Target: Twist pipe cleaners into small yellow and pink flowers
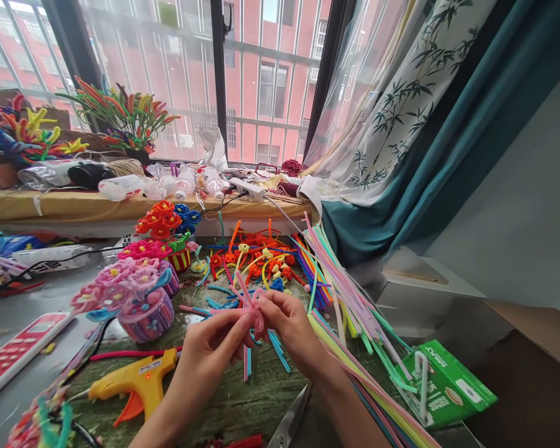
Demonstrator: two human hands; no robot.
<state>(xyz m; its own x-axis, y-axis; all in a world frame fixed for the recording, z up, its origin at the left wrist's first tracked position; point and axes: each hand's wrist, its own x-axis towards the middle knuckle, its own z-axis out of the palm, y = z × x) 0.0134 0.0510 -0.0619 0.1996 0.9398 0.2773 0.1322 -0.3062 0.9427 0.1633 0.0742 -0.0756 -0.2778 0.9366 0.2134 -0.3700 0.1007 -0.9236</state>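
Observation:
A pink pipe-cleaner flower (257,318), with looped petals and some straight ends sticking up, is held over the middle of the table. My left hand (214,348) pinches it from the left between thumb and fingers. From the other side, my right hand (289,323) grips a loop of the same flower. Short blue and pink pipe-cleaner pieces (279,350) lie beneath and behind my hands. Left of my left forearm rests a yellow glue gun (135,379) with an orange trigger. Scissors (292,420) lie between my forearms, partly out of view.
Finished flower pots, one in purple stripes (147,317), stand at left beside a red-and-white power strip (21,351). Orange pipe-cleaner pieces (256,249) are heaped behind. Long pastel pipe cleaners (345,280) and a green box (452,382) lie at right. Bottles (121,186) line the windowsill.

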